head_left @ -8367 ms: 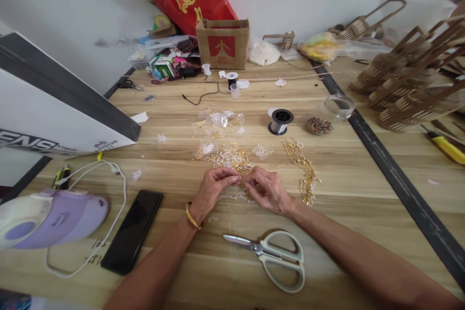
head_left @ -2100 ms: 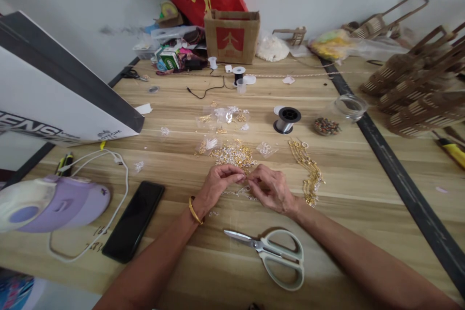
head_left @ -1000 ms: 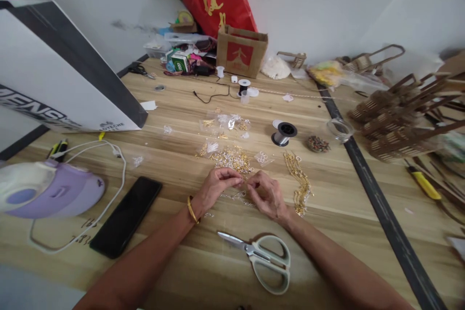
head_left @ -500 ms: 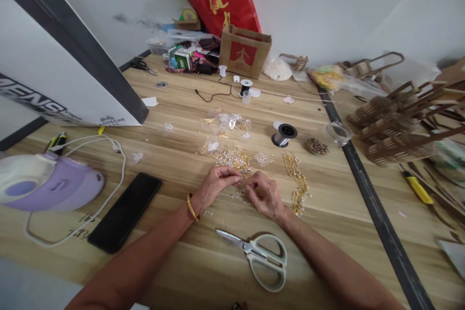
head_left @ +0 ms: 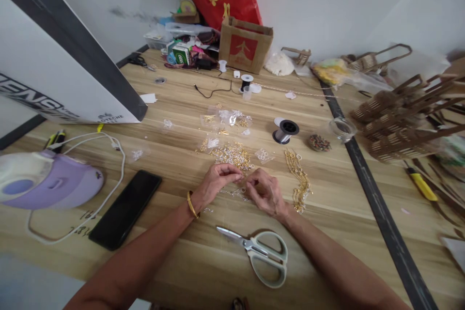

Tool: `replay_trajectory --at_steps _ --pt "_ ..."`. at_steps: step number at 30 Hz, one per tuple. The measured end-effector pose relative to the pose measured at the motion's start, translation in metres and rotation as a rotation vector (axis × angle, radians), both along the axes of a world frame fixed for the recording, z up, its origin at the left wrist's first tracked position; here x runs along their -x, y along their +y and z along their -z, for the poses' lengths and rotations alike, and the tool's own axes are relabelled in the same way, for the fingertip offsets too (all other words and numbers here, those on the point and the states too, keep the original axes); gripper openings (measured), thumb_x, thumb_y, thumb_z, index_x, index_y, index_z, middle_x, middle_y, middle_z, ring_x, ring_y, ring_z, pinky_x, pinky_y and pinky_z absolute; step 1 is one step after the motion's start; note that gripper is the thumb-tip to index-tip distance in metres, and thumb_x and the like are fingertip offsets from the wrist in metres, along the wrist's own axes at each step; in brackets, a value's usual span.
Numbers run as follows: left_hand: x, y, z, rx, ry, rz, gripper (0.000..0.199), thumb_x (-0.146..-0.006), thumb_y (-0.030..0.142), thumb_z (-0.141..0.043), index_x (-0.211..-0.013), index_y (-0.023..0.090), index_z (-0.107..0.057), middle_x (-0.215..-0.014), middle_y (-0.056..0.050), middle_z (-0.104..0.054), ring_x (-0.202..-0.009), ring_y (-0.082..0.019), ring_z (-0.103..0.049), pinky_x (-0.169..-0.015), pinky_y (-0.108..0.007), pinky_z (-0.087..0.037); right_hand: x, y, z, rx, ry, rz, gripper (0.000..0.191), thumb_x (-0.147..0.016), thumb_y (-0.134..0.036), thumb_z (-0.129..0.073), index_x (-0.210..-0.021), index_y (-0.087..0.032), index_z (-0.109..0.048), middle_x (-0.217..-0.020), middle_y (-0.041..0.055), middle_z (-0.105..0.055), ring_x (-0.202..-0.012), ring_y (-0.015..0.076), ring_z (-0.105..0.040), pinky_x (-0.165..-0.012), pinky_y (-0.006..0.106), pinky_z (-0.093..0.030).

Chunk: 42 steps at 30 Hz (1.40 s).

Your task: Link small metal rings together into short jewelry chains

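Close together at mid-table, my left hand (head_left: 215,183) and my right hand (head_left: 266,192) face each other, both closed in a pinch. Whatever lies between their fingertips is too small to make out. A thin silver chain (head_left: 232,193) lies on the wood just under and between them. Beyond the fingers is a pile of gold and silver jewelry findings (head_left: 232,156). Several gold chains (head_left: 300,181) lie to the right of my right hand. Scissors with white handles (head_left: 256,254) rest slightly spread between my forearms.
A black phone (head_left: 125,209) and a purple-and-white device (head_left: 51,180) with a white cable are on the left, before a large box (head_left: 65,68). Farther back stand a wire spool (head_left: 286,131), a heap of beads (head_left: 319,143) and a glass jar (head_left: 342,130). Woven baskets (head_left: 395,121) stack at right.
The camera view has shifted slightly. My hands keep nearly the same pinched pose over the chain, and the things on the table stay in place.
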State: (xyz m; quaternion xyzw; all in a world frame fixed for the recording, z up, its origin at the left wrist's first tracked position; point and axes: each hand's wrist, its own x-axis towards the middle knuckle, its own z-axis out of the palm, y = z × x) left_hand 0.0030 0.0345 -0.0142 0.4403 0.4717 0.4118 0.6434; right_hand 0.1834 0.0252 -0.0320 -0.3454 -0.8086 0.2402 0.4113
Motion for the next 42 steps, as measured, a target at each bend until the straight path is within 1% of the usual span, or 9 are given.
replay_trajectory --at_steps 8,15,20,24,35,42 --pt "0.0004 -0.0005 0.001 0.005 -0.034 0.008 0.015 -0.063 0.021 -0.075 -0.074 0.013 -0.069 -0.071 -0.002 -0.069 -0.069 -0.013 -0.062 -0.071 -0.025 -0.048 -0.0002 -0.0004 -0.0011 0.006 -0.005 0.001 0.006 -0.086 -0.016 -0.051 -0.085 -0.019 -0.056 -0.072 0.0029 -0.059 -0.063 0.0139 -0.055 -0.055 0.026 -0.044" --pt "0.0005 -0.0001 0.0016 0.004 -0.013 0.009 0.014 -0.062 0.021 -0.075 -0.073 0.014 -0.07 -0.07 -0.002 -0.069 -0.069 -0.014 -0.061 -0.07 -0.025 -0.048 -0.0007 0.0004 0.0003 -0.016 -0.004 0.005 0.006 -0.086 -0.016 -0.051 -0.084 -0.02 -0.055 -0.072 0.0031 -0.059 -0.064 0.015 -0.056 -0.057 0.027 -0.044" --pt "0.0005 0.0001 0.0031 -0.003 -0.009 0.014 0.014 -0.063 0.021 -0.074 -0.074 0.014 -0.069 -0.07 -0.002 -0.069 -0.069 -0.014 -0.061 -0.07 -0.025 -0.048 -0.0006 0.0 -0.0004 0.002 -0.003 -0.011 0.005 -0.086 -0.017 -0.052 -0.085 -0.02 -0.054 -0.074 0.0031 -0.059 -0.065 0.0149 -0.056 -0.057 0.027 -0.044" --pt "0.0003 0.0001 0.0016 -0.009 -0.002 0.012 0.013 -0.063 0.02 -0.074 -0.072 0.014 -0.069 -0.069 -0.001 -0.068 -0.068 -0.013 -0.06 -0.07 -0.025 -0.047 -0.0009 -0.0002 0.0008 0.0 -0.006 -0.008 0.005 -0.086 -0.016 -0.052 -0.086 -0.02 -0.054 -0.074 0.0031 -0.059 -0.065 0.0148 -0.055 -0.058 0.027 -0.045" --pt "-0.0008 -0.0004 -0.0043 -0.025 0.03 0.0 0.015 -0.062 0.023 -0.075 -0.071 0.013 -0.069 -0.068 -0.002 -0.067 -0.067 -0.014 -0.059 -0.068 -0.024 -0.048 -0.0011 -0.0007 0.0005 -0.031 -0.006 -0.012 0.005 -0.086 -0.018 -0.051 -0.085 -0.021 -0.054 -0.073 0.0028 -0.058 -0.063 0.0144 -0.055 -0.055 0.026 -0.043" --pt "-0.002 -0.0002 -0.0042 -0.01 0.048 -0.011 0.012 -0.061 0.019 -0.074 -0.07 0.013 -0.069 -0.067 -0.001 -0.067 -0.066 -0.012 -0.058 -0.068 -0.024 -0.046 -0.0012 0.0 0.0008 -0.041 -0.014 -0.008 0.005 -0.085 -0.015 -0.052 -0.085 -0.021 -0.053 -0.071 0.0024 -0.058 -0.062 0.0139 -0.054 -0.054 0.026 -0.042"
